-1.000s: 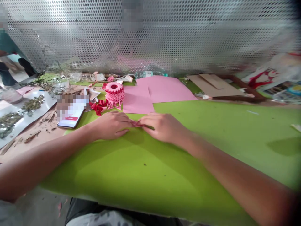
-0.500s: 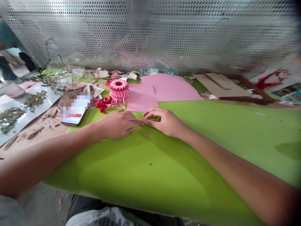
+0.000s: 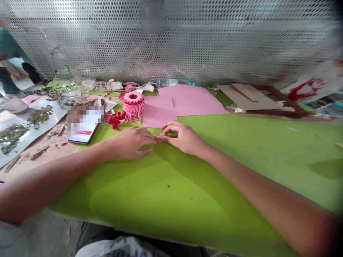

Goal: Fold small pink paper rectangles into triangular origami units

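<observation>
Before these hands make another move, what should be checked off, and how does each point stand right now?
1. Small pink paper pinched by the right hand: ok, it is between thumb and fingertips.
2. Left hand gripping that paper too: cannot tell; its fingertips reach it, but the contact is too small to make out.
3. Creases in that paper neat: cannot tell, fingers hide most of it.
4. Ringed stack of folded pink paper upright: ok.
5. Phone clear of the left forearm: ok, it lies just beyond.
6. Green surface free of specks: not ok, dark bits lie on it.
</observation>
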### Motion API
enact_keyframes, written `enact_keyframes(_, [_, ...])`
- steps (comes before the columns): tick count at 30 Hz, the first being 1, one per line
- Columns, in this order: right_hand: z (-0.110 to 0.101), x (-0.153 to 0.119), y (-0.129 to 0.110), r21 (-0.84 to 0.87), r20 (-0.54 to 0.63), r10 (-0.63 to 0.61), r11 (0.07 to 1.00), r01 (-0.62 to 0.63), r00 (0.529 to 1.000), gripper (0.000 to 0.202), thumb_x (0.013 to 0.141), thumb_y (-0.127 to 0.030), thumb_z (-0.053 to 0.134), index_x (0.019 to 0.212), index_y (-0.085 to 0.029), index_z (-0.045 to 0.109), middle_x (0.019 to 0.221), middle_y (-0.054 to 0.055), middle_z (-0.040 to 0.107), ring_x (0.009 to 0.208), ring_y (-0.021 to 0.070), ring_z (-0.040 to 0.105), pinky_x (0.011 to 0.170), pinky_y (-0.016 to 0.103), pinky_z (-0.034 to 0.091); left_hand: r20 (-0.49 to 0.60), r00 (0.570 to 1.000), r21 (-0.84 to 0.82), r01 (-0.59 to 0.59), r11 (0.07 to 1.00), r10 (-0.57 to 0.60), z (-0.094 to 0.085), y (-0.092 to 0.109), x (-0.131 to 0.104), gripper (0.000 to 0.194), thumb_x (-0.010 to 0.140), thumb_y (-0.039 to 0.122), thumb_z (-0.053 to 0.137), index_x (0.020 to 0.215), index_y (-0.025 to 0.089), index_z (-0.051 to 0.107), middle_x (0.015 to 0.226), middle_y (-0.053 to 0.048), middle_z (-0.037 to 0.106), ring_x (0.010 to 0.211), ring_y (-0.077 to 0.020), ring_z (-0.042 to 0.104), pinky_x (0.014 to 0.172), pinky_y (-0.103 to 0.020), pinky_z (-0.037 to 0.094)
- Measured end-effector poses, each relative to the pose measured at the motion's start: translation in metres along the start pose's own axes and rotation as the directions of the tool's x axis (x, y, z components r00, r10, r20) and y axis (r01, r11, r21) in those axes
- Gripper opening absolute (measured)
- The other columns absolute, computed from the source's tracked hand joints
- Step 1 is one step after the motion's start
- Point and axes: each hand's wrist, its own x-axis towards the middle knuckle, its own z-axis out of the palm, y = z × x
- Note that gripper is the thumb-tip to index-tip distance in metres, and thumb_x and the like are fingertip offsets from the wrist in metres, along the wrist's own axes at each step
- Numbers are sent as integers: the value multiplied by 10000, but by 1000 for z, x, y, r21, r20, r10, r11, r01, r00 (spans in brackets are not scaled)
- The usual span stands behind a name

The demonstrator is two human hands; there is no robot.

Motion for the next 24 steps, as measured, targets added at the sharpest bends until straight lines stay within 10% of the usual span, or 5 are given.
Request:
enact_keyframes(9, [2, 0, 3, -31, -21, -28, 999, 28, 999, 166, 844, -348, 707, 777, -201, 671, 1088, 80, 685, 969, 243, 655, 901, 407, 508, 65, 998, 58, 8, 998, -11, 3, 3, 1, 478, 1006, 462, 475, 1377, 174, 566, 1387, -110, 605, 1245, -281, 575, 1080, -466, 440])
enact_keyframes(16, [9, -10, 8, -266, 0, -204, 944, 197, 979, 353, 982, -403, 512, 1265, -206, 587, 1299, 133, 623, 1242, 315, 554, 1052, 525, 431, 55, 998, 79, 21, 997, -25, 4, 6, 0, 441, 1013, 425, 467, 1365, 179, 567, 1371, -112, 613, 1241, -280, 585, 1067, -467, 448])
enact_keyframes(24, [10, -12, 6, -358, -26, -118, 928, 100, 993, 388, 987, -196, 372, 1311, -247, 580, 1328, 122, 600, 1251, 316, 552, 1010, 555, 453, 50, 999, 78, 17, 997, -21, 5, 5, 1, 433, 1014, 384, 468, 1395, 196, 550, 1372, -113, 613, 1232, -289, 590, 1054, -488, 450])
